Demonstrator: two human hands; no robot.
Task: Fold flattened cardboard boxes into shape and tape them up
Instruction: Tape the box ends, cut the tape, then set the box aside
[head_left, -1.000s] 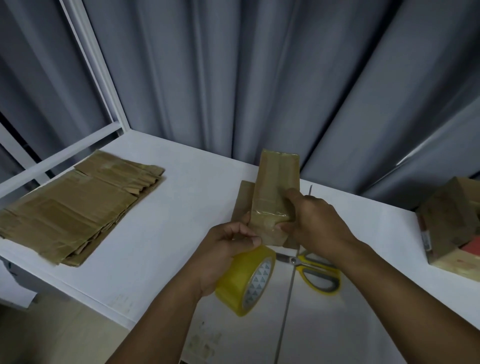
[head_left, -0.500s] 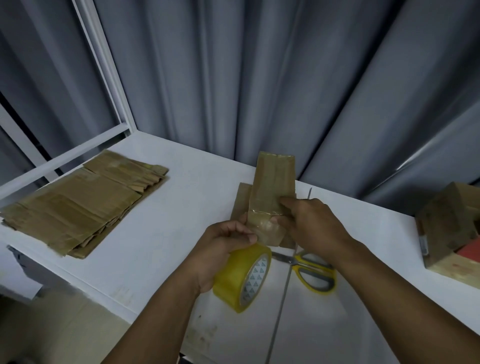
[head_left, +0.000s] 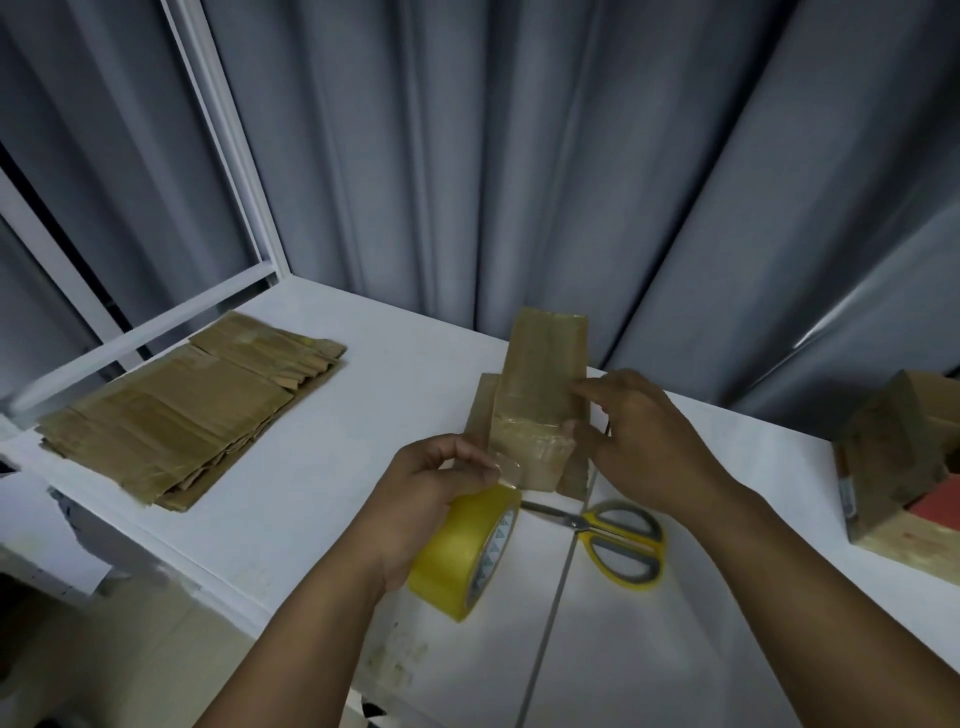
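while the left grip (head_left: 436, 488) curls round the yellow tape roll (head_left: 465, 553) and pinches the tape's loose clear end (head_left: 508, 467) between thumb and fingers, the roll hangs just above the white counter (head_left: 374, 415), near its front edge. the small cardboard box (head_left: 545, 369) sits at the middle of the counter on a flat cardboard piece (head_left: 480, 402), its near end wrapped in shiny tape. the right grip (head_left: 644, 441) holds that box by its right side, forefinger on the upper edge and thumb against the taped end. yellow-handled scissors (head_left: 621, 540) lie on the counter just in front of the box, below the right wrist. a stack of flattened boxes (head_left: 182, 415) lies well apart on the left, and folded boxes (head_left: 893, 447) sit at the far right. a grey curtain (head_left: 519, 156) hangs behind.
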